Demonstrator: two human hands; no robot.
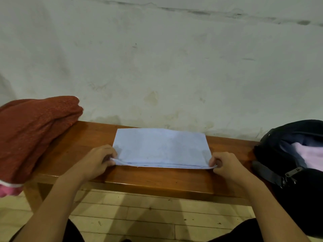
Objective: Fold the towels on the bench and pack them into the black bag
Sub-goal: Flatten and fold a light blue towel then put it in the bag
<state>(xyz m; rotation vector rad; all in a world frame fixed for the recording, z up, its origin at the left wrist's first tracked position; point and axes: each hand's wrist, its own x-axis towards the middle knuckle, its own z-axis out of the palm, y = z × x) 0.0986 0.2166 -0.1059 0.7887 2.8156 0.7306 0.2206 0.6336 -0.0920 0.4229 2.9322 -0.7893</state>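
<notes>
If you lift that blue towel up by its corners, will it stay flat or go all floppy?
Probably floppy: the folded light-blue cloth towel is thin, and its layers already bend where the left hand and right hand pinch its near corners. It looks light. It likely won't slide much on the wooden bench.

A pale blue towel (161,147) is lying folded flat at the middle of the frame on a wooden bench (150,179). The left hand (97,160) is pinching its lower left corner, and the right hand (225,165) is pinching its lower right corner. At the left edge a rust-red towel (33,131) is sitting in a heap, with pink cloth (7,189) showing beneath it. At the right edge the black bag (286,154) is gaping open, with a pale pink towel (309,154) lying inside.
</notes>
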